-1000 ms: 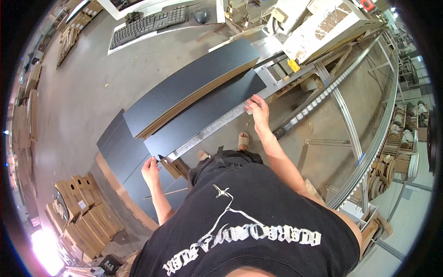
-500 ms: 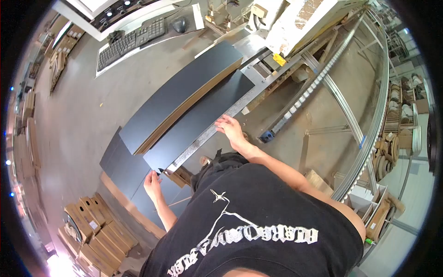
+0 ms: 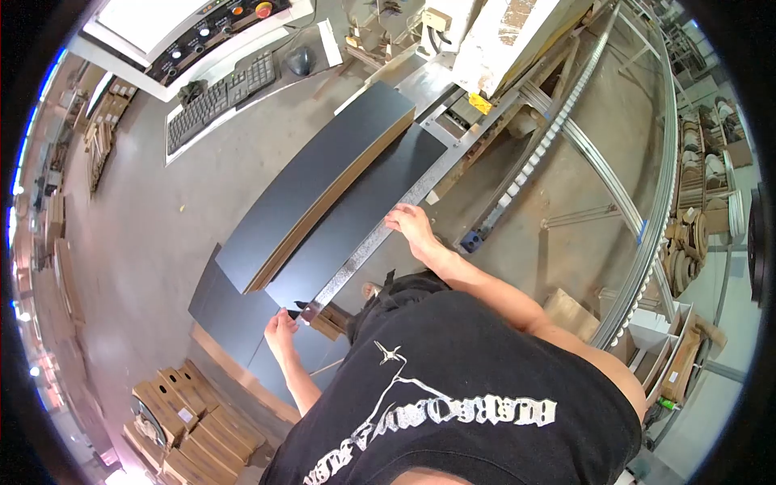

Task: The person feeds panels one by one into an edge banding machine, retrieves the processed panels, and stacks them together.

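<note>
A dark grey panel lies along a metal rail, with a stack of similar panels on its far side; their brown edges face me. My left hand is at the near left corner of the panel, by the rail's end. Its fingers are pinched at a small black piece, whose kind I cannot make out. My right hand rests its fingertips on the rail beside the panel, fingers loosely extended and holding nothing visible.
More dark panels lie low at the left. Behind are a keyboard, a mouse and a control panel. A roller track runs along the right. Cardboard bundles stand at lower left.
The view has shifted slightly, showing more of the control panel. Both hands stay near the rail, the left at its end and the right along its edge.
</note>
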Demonstrator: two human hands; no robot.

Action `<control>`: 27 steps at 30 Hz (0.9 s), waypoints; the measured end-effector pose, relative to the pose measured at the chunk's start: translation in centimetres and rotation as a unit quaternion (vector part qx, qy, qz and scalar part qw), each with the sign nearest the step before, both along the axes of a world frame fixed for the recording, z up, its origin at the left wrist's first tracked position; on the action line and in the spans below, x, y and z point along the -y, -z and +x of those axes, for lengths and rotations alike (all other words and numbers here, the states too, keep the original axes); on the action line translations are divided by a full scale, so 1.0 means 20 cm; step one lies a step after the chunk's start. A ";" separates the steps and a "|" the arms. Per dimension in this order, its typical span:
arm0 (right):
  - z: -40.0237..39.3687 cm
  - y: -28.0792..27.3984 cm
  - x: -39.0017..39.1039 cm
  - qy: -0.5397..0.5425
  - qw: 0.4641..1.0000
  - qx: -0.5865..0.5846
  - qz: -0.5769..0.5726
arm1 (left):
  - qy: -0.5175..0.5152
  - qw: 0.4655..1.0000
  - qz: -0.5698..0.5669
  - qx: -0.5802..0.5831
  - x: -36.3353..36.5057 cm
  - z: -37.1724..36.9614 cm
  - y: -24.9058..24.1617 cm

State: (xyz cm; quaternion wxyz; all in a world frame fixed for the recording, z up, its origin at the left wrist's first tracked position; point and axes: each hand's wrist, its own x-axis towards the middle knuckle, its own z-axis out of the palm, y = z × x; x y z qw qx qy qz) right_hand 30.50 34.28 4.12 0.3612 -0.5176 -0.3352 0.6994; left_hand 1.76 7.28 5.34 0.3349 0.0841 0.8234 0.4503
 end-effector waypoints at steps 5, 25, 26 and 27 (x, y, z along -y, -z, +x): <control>0.05 0.07 -0.14 0.063 0.998 -0.019 -0.009 | 0.007 0.999 0.009 0.052 -0.15 0.08 -0.06; 0.76 0.05 -1.00 0.250 0.962 -0.112 0.006 | 0.096 0.931 0.162 0.314 -1.04 0.68 -0.14; 0.81 0.05 -1.06 0.256 0.959 -0.120 0.001 | 0.105 0.927 0.166 0.319 -1.09 0.72 -0.15; 0.86 0.06 -1.11 0.261 0.957 -0.129 -0.003 | 0.113 0.924 0.170 0.324 -1.15 0.77 -0.15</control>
